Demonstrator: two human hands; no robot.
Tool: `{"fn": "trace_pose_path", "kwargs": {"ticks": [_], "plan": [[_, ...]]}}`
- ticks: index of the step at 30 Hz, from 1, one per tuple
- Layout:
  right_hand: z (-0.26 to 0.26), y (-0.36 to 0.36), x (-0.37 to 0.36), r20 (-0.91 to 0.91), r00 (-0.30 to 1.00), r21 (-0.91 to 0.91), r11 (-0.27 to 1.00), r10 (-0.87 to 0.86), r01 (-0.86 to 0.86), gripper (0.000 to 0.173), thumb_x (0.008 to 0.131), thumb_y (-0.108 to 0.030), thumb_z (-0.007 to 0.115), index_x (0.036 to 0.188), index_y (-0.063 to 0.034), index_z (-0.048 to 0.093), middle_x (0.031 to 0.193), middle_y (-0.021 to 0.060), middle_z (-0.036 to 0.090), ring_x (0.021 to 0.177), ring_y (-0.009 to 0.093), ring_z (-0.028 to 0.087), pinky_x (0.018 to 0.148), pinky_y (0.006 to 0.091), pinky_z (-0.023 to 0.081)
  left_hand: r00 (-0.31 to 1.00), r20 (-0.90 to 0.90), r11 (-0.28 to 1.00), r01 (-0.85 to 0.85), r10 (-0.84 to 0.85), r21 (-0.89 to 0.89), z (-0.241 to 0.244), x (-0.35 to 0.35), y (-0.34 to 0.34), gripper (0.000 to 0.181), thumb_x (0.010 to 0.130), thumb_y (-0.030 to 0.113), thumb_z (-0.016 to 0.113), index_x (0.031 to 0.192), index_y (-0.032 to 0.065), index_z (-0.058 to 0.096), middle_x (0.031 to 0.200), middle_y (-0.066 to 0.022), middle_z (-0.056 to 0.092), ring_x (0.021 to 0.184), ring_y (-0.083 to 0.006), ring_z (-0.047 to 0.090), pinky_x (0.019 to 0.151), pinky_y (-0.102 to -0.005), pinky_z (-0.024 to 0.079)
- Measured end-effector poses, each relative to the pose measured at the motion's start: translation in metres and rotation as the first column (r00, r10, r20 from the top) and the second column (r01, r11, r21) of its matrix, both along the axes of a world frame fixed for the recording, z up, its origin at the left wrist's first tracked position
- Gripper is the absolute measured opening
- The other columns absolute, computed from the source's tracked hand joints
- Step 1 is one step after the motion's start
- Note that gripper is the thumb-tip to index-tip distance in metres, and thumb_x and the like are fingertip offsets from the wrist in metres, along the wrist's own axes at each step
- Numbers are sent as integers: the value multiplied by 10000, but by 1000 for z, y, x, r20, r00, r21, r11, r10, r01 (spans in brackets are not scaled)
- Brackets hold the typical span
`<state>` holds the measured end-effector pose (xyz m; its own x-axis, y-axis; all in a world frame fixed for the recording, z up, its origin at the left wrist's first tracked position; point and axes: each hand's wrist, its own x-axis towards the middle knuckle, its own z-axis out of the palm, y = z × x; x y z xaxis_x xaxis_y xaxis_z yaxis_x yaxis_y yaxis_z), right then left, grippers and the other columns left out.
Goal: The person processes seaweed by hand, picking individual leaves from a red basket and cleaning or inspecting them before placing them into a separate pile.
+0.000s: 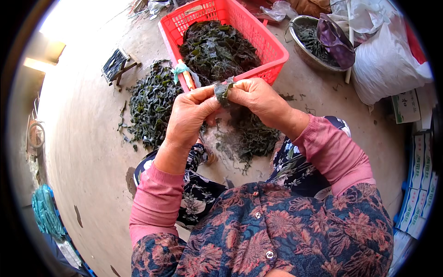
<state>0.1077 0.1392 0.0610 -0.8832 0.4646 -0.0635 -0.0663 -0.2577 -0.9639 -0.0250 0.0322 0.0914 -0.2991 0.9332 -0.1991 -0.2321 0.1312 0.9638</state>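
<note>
A small piece of dark green seaweed (222,92) is pinched between my left hand (190,112) and my right hand (264,102), at the near end of a red plastic crate (273,57). Inside the crate lies a large heap of dark seaweed (218,48). On the floor to the left is a pile of seaweed pieces (152,107). Below my right hand, between the feet, another seaweed pile (258,135) shows, partly hidden by my hands. An orange-and-white handle-like thing (187,76) with a green tie rests at the crate's near left edge.
A small folding stool (119,67) stands on the concrete floor to the left. At the upper right is a metal basin (297,43) of seaweed with a purple cloth over its rim, beside a white sack (384,65). Printed boxes (415,180) are stacked at the far right.
</note>
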Motion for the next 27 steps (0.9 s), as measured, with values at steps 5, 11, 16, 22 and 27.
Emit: {"fn": "trace_pose_path", "kwargs": {"ticks": [5, 11, 16, 22, 27], "plan": [[1, -2, -1, 78, 994, -22, 997, -74, 75, 320, 867, -296, 552, 735, -15, 628, 633, -35, 548, 539, 26, 463, 469, 185, 399, 999, -8, 999, -41, 41, -32, -6, 0, 1, 150, 798, 112, 619, 900, 2, 637, 652, -5, 582, 472, -45, 481, 427, -163, 379], [1, -7, -6, 40, 997, -142, 987, -71, 76, 341, 866, -332, 548, 760, -15, 615, 663, -29, 552, 561, 24, 459, 486, 187, 401, 991, 77, 994, -111, 112, -9, -2, 5, 2, 61, 796, 73, 563, 786, 18, 588, 614, -22, 572, 441, -63, 489, 414, -181, 391], [-13, 22, -5, 87, 979, 8, 983, -185, 185, 327, 863, -338, 552, 716, -48, 588, 663, -43, 539, 571, 26, 436, 494, 186, 367, 957, 154, 967, -254, 246, 34, 9, -18, 0, 58, 787, 53, 512, 797, 13, 553, 539, -4, 481, 385, -71, 395, 426, -245, 406], [-27, 37, -9, 207, 953, 430, 896, -220, 113, 364, 852, -355, 568, 619, -85, 497, 568, -72, 409, 540, 17, 358, 456, 199, 293, 924, -67, 924, -380, 377, -34, 5, -64, -11, 25, 760, 51, 546, 762, 31, 560, 541, 2, 475, 382, -54, 388, 395, -209, 388], [-20, 33, -30, 208, 967, 653, 757, -150, -23, 349, 782, -301, 639, 629, -8, 530, 569, 94, 510, 513, 183, 463, 484, 339, 369, 800, -453, 881, -469, 393, -63, -17, -95, -13, 73, 734, 90, 578, 725, 22, 604, 555, 9, 493, 428, -51, 429, 374, -192, 360]]}}
